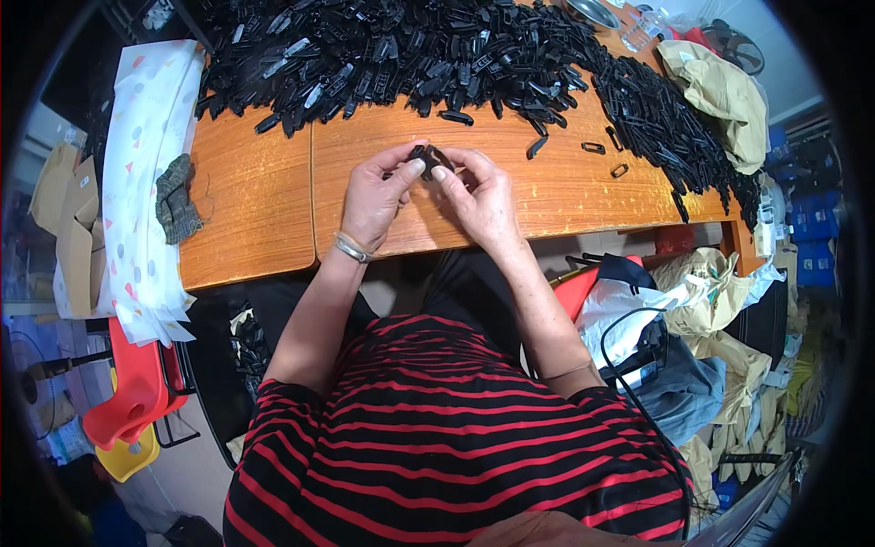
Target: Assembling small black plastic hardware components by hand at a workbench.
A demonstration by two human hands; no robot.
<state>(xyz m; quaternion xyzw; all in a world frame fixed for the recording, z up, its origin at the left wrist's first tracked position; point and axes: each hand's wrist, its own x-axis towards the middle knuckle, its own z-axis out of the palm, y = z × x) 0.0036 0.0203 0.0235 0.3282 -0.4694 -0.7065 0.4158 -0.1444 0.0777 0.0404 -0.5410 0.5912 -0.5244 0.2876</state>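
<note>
My left hand [375,193] and my right hand [483,196] meet above the near part of the wooden table [255,191]. Between thumbs and fingertips they pinch small black plastic pieces [427,162], touching or joined; the fingers cover much of them, so I cannot tell how many there are. A large heap of similar black plastic pieces [383,59] lies just beyond my hands. Another dark heap [661,123] of them spreads along the right side. A few loose frame-shaped pieces [593,148] lie right of my right hand.
A dark knitted glove [178,199] lies at the table's left, beside a white patterned sheet [150,164] draped over the edge. Brown paper bags [720,100] rest at the far right. A red chair [137,392] stands left, and bags and clothing [684,392] are piled on the right.
</note>
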